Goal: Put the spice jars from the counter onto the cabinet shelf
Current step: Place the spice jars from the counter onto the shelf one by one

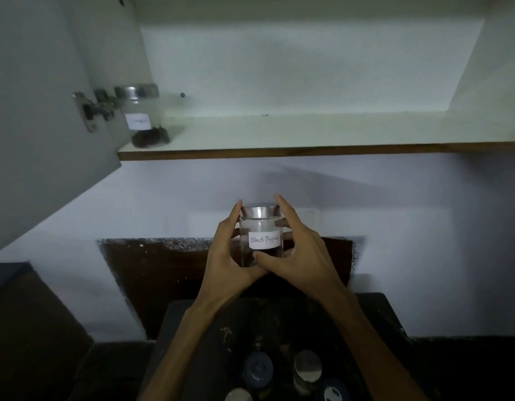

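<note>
Above the worktop (192, 357): both hands hold one jar upright, below the shelf.
Cabinet shelf (308, 134): one steel-lidded jar (143, 117) at left end (label unreadable).
Left hand (230, 256), right hand (302, 253): fingers wrapped round Black Pepper jar (260, 235).
Worktop jars (307, 371): several, lids showing.

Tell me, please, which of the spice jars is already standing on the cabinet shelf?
The silver-lidded jar at the shelf's far left, beside the door hinge. The Black Pepper jar is held in both hands below the shelf; the others sit on the counter.
</note>
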